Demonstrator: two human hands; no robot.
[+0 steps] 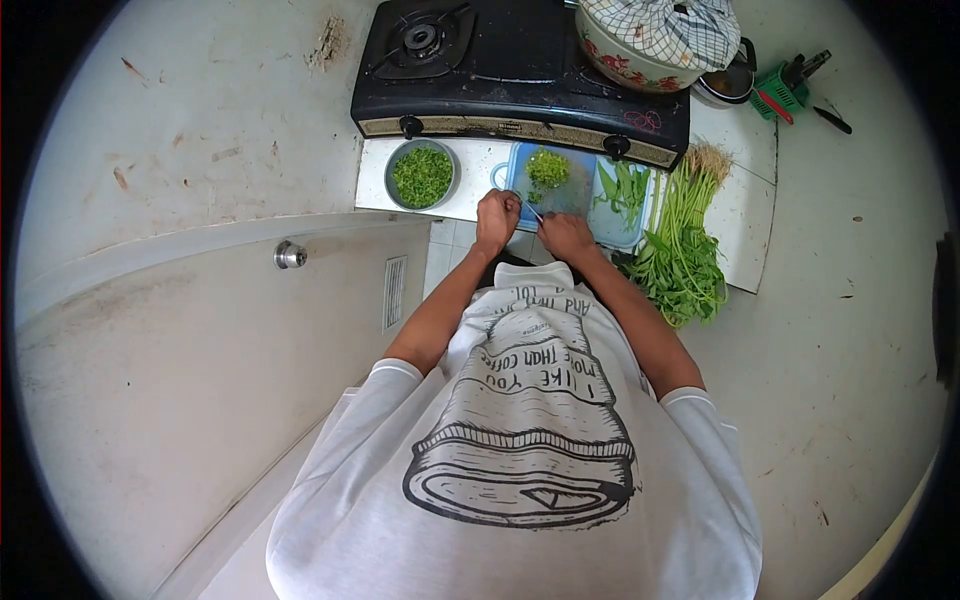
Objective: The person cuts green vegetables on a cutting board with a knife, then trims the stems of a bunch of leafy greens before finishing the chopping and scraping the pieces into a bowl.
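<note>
My right hand is closed around the handle of a small knife, whose blade points up and left toward my other hand. At the near left edge of a blue cutting board, my left hand has its fingers pinched together beside the blade; what they hold is too small to make out. Finely chopped greens lie heaped on the board just beyond both hands. Long green leaves rest on the pale right part of the blue surface. To the left stands a grey bowl filled with chopped greens.
A large bunch of leafy stems with roots hangs over the counter's front edge on the right. Behind the board is a black gas stove bearing a cloth-covered floral pot. A green basket of utensils and a lidded pan stand at the right.
</note>
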